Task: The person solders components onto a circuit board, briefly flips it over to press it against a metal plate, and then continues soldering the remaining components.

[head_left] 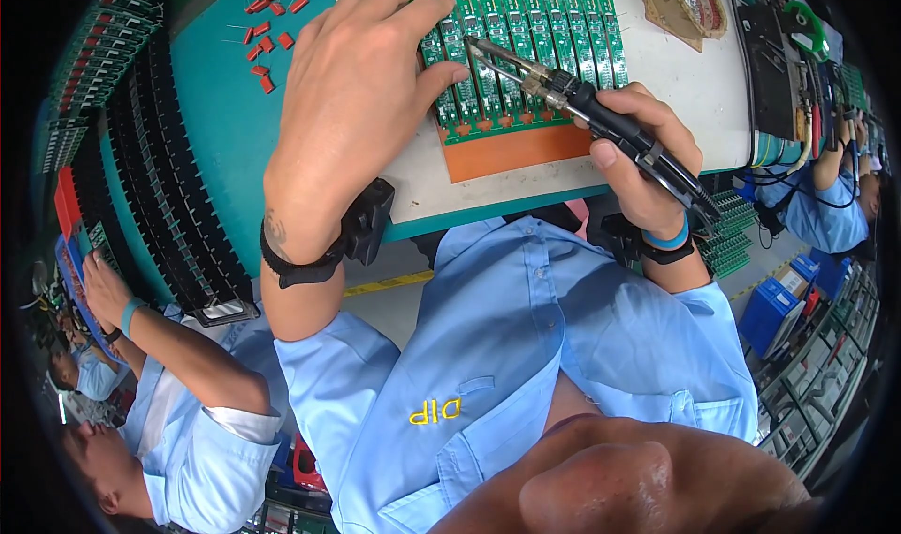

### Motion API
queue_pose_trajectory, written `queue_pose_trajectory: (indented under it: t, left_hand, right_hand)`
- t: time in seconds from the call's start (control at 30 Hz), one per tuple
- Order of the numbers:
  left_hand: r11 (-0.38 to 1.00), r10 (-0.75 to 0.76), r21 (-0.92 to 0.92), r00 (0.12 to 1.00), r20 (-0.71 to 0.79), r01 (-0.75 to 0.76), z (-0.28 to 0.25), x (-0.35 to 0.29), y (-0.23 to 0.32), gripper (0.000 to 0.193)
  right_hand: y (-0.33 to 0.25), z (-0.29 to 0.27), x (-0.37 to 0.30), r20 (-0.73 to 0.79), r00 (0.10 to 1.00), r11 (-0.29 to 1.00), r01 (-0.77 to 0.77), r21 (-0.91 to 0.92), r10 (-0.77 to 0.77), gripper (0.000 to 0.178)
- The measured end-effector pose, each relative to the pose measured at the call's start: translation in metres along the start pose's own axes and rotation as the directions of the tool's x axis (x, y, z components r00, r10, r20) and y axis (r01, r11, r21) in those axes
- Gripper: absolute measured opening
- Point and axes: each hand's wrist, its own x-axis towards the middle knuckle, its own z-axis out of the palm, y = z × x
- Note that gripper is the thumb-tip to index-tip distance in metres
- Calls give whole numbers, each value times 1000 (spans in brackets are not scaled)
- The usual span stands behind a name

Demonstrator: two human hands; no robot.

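Note:
A green circuit board panel (549, 41), made of several narrow strips side by side, lies on an orange-brown backing sheet (526, 154). My left hand (361, 83) is bent over the panel's left edge, with thumb and index finger pressing on its top; the other fingers are partly hidden. In my right hand (648, 149) is a black-handled soldering iron (624, 140), gripped from the right side. Its slim metal tip reaches left over the board, close to my left index finger and thumb. A thin metal tube runs alongside the tip.
Loose red components (267, 41) with wire leads lie on the green mat (221, 93) at left. Black slotted rails (164, 177) stand farther left, near a co-worker's hand (105, 290). A round holder (693, 4) sits at the back right, beside cables and tools. Blue bins (771, 313) stand lower right.

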Motion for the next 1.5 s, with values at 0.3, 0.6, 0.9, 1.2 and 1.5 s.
queue_pose_trajectory:
  t: [0.3,0.6,0.9,1.2,1.5]
  left_hand:
    - [1000,10,-19,1000,-10,-10,0,0,-1,48]
    - [997,74,-22,995,-72,-76,3,-2,-5,48]
    - [997,74,-26,995,-60,-76,1,-2,-3,48]
    - [997,71,-32,995,-64,-73,1,-3,-3,47]
    - [996,73,-43,995,-74,-77,9,-5,-13,48]
  right_hand:
    - [4,-3,-3,-49,996,994,80,71,-77,42]
    - [-3,-1,4,-20,994,994,104,17,-104,46]
    - [-3,1,5,-17,999,999,33,10,-32,44]
    - [-6,2,7,13,1000,1000,-7,-13,7,43]
    - [-10,-16,-5,-33,997,997,65,30,-64,46]
